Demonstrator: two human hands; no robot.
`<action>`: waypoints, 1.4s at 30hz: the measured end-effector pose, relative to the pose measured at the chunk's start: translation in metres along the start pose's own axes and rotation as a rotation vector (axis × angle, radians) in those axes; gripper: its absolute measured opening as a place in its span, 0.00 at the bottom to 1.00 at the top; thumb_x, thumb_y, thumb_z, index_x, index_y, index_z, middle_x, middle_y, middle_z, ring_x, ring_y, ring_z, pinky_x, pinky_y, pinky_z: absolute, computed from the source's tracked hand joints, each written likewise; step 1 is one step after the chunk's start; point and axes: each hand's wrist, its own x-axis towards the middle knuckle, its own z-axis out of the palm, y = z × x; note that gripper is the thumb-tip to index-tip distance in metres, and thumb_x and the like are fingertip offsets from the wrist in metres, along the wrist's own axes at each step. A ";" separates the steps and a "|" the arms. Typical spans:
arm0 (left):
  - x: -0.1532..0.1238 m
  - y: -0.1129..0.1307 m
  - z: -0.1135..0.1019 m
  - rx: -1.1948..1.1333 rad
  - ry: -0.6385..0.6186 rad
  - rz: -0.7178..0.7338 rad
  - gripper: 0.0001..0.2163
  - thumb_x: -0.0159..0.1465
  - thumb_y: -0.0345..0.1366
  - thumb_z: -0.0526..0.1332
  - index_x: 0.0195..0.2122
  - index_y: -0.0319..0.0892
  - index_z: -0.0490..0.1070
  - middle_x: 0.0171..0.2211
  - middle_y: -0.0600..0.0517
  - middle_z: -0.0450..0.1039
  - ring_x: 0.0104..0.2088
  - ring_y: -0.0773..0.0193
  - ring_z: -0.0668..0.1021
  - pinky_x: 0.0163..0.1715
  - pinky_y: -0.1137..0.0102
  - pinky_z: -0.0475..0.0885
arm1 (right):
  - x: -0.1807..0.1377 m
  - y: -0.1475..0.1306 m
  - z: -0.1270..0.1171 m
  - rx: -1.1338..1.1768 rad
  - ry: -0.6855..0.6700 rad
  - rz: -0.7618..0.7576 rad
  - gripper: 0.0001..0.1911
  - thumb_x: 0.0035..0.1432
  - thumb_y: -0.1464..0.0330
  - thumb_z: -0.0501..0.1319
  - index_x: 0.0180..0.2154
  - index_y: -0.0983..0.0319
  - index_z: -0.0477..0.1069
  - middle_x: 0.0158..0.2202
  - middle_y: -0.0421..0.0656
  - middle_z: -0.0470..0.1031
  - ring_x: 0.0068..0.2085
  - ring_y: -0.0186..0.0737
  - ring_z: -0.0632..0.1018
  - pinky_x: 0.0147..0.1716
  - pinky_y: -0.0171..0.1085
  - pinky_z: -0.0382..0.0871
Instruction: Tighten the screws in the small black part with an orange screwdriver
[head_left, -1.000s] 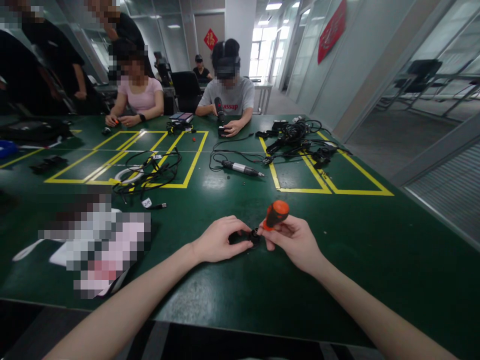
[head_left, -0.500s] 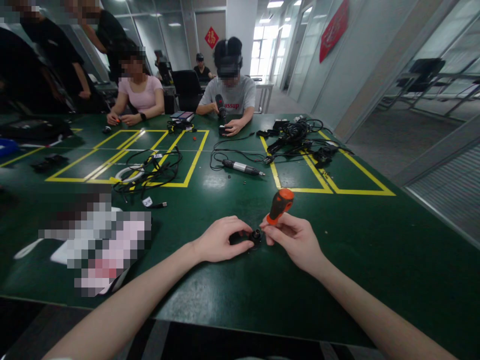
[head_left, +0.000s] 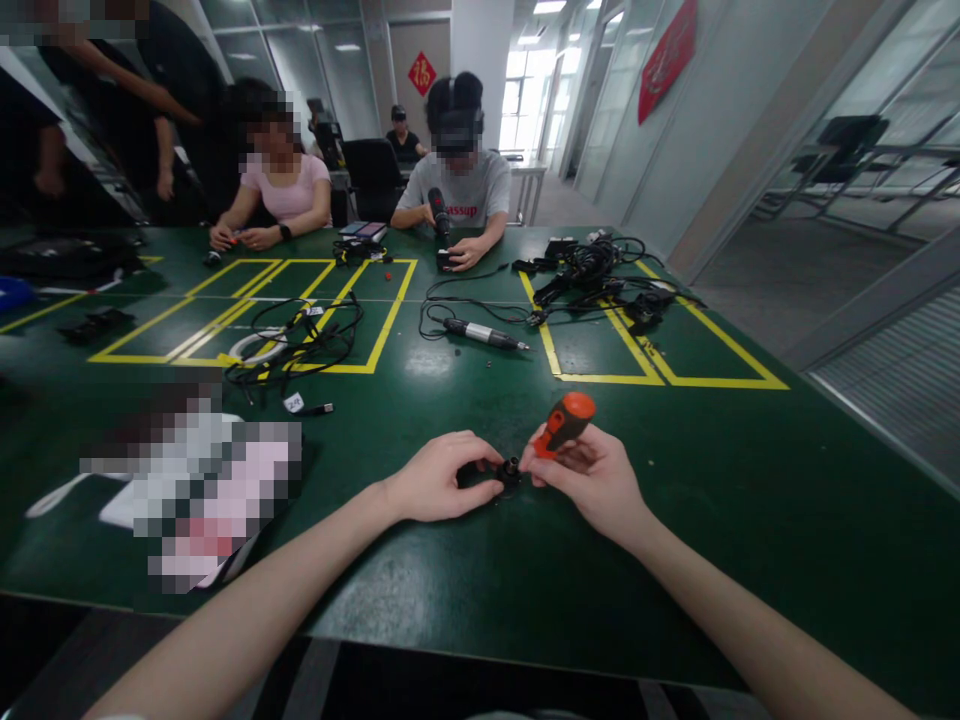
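Screwdriver (head_left: 568, 425) tilted in my right hand (head_left: 600, 485), fingers gripping it — my left hand (head_left: 439, 478) pinched a small black part (head_left: 511, 474) on the surface (head_left: 420, 600); a far shirt (head_left: 487, 185) read "assup".

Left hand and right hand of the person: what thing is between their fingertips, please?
In the head view, a small black part is between the left hand and the right hand, close to both hands' fingertips.

"福" on red diamond sign (head_left: 422, 74), "assup" on grey shirt (head_left: 474, 186)
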 end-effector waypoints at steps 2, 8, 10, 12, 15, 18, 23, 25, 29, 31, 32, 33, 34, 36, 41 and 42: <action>0.000 0.000 0.000 -0.001 -0.001 -0.005 0.10 0.65 0.40 0.67 0.44 0.42 0.76 0.38 0.49 0.78 0.39 0.61 0.79 0.42 0.67 0.73 | 0.000 -0.002 0.000 -0.022 -0.016 -0.014 0.15 0.54 0.58 0.75 0.31 0.61 0.77 0.27 0.43 0.80 0.24 0.37 0.78 0.26 0.38 0.78; 0.001 0.000 0.002 0.009 0.002 -0.023 0.12 0.64 0.43 0.68 0.44 0.42 0.76 0.38 0.50 0.79 0.38 0.61 0.78 0.40 0.68 0.72 | 0.001 -0.003 0.000 -0.007 -0.046 -0.033 0.17 0.62 0.54 0.69 0.33 0.61 0.78 0.29 0.44 0.79 0.24 0.36 0.77 0.26 0.37 0.76; 0.001 0.000 0.002 0.017 0.006 -0.023 0.12 0.64 0.43 0.69 0.44 0.42 0.76 0.38 0.50 0.79 0.37 0.62 0.78 0.40 0.68 0.72 | 0.001 -0.002 0.000 0.026 -0.051 -0.023 0.17 0.63 0.53 0.67 0.37 0.61 0.78 0.29 0.44 0.80 0.24 0.36 0.77 0.27 0.38 0.77; 0.001 0.001 0.002 0.023 0.007 -0.025 0.11 0.64 0.42 0.69 0.43 0.42 0.76 0.38 0.50 0.79 0.38 0.62 0.78 0.40 0.68 0.72 | 0.000 -0.001 0.000 0.052 -0.041 -0.011 0.16 0.61 0.55 0.70 0.38 0.61 0.76 0.29 0.43 0.80 0.24 0.35 0.77 0.26 0.37 0.76; 0.001 0.002 0.002 0.029 -0.006 -0.026 0.10 0.65 0.42 0.68 0.43 0.42 0.76 0.39 0.50 0.79 0.39 0.61 0.79 0.42 0.67 0.72 | 0.000 0.000 0.000 0.037 -0.021 0.009 0.14 0.57 0.58 0.73 0.33 0.61 0.76 0.27 0.43 0.80 0.23 0.35 0.75 0.25 0.36 0.74; 0.001 0.002 0.002 0.025 -0.011 -0.025 0.11 0.65 0.42 0.68 0.44 0.42 0.76 0.39 0.49 0.79 0.39 0.61 0.79 0.43 0.67 0.73 | 0.000 0.000 -0.001 0.014 -0.009 0.004 0.14 0.56 0.58 0.74 0.29 0.61 0.77 0.28 0.43 0.78 0.24 0.35 0.74 0.24 0.36 0.73; 0.001 0.001 0.002 0.007 -0.001 -0.026 0.11 0.65 0.43 0.68 0.44 0.43 0.76 0.39 0.49 0.79 0.39 0.61 0.79 0.43 0.67 0.73 | 0.002 0.000 -0.002 0.014 0.000 -0.004 0.15 0.51 0.58 0.77 0.28 0.61 0.77 0.26 0.41 0.76 0.23 0.35 0.74 0.22 0.36 0.72; 0.001 0.001 0.002 0.000 -0.002 -0.024 0.11 0.65 0.42 0.68 0.44 0.43 0.76 0.39 0.49 0.79 0.39 0.60 0.79 0.42 0.67 0.73 | 0.001 0.000 -0.002 0.020 -0.005 0.015 0.17 0.49 0.57 0.78 0.29 0.60 0.77 0.25 0.41 0.77 0.23 0.37 0.75 0.22 0.37 0.74; 0.001 0.002 0.002 0.012 -0.007 -0.033 0.11 0.65 0.42 0.68 0.44 0.42 0.76 0.39 0.49 0.80 0.39 0.61 0.79 0.41 0.67 0.72 | 0.000 -0.002 -0.001 0.030 -0.045 -0.008 0.16 0.59 0.54 0.72 0.35 0.60 0.77 0.27 0.43 0.80 0.22 0.36 0.76 0.24 0.38 0.76; 0.001 0.002 0.002 0.020 -0.004 -0.036 0.11 0.65 0.42 0.68 0.44 0.42 0.76 0.38 0.50 0.79 0.38 0.61 0.78 0.41 0.68 0.72 | 0.000 -0.003 0.000 0.051 -0.057 -0.031 0.16 0.63 0.54 0.68 0.38 0.60 0.76 0.28 0.43 0.81 0.22 0.35 0.76 0.25 0.37 0.75; 0.001 0.002 0.002 0.021 0.000 -0.033 0.11 0.65 0.42 0.68 0.43 0.42 0.76 0.38 0.50 0.79 0.38 0.61 0.78 0.41 0.68 0.72 | 0.000 -0.002 0.001 0.062 -0.054 -0.037 0.16 0.63 0.54 0.68 0.39 0.60 0.75 0.29 0.43 0.81 0.23 0.35 0.77 0.25 0.37 0.75; 0.001 0.002 0.002 0.020 0.003 -0.027 0.10 0.65 0.42 0.68 0.43 0.42 0.76 0.38 0.50 0.79 0.38 0.61 0.78 0.41 0.68 0.72 | 0.000 -0.002 0.001 0.070 -0.047 -0.038 0.16 0.63 0.54 0.68 0.40 0.59 0.75 0.28 0.42 0.81 0.23 0.35 0.77 0.25 0.36 0.75; 0.001 0.002 0.002 0.019 0.006 -0.020 0.10 0.65 0.42 0.68 0.42 0.42 0.76 0.38 0.50 0.79 0.38 0.61 0.78 0.41 0.68 0.72 | 0.000 -0.002 0.002 0.075 -0.038 -0.037 0.16 0.62 0.54 0.69 0.40 0.59 0.74 0.28 0.42 0.81 0.23 0.35 0.77 0.24 0.36 0.75; 0.001 0.002 0.002 0.018 0.008 -0.009 0.10 0.65 0.42 0.68 0.42 0.42 0.76 0.38 0.50 0.79 0.38 0.61 0.78 0.41 0.68 0.72 | 0.000 -0.001 0.002 0.073 -0.030 -0.030 0.16 0.62 0.54 0.69 0.38 0.59 0.73 0.27 0.42 0.80 0.22 0.36 0.76 0.24 0.36 0.74; 0.001 0.002 0.002 0.019 0.001 -0.019 0.10 0.65 0.42 0.68 0.43 0.42 0.76 0.39 0.49 0.80 0.39 0.61 0.79 0.41 0.67 0.72 | 0.001 -0.003 0.000 0.008 -0.053 -0.019 0.17 0.61 0.53 0.69 0.32 0.61 0.76 0.27 0.43 0.79 0.24 0.36 0.76 0.25 0.37 0.74; 0.001 0.001 0.002 0.016 0.000 -0.017 0.10 0.65 0.42 0.68 0.43 0.42 0.76 0.39 0.49 0.80 0.39 0.61 0.79 0.41 0.68 0.72 | 0.001 -0.003 -0.001 -0.002 -0.055 -0.022 0.18 0.61 0.53 0.69 0.32 0.61 0.76 0.27 0.43 0.79 0.24 0.36 0.76 0.25 0.37 0.74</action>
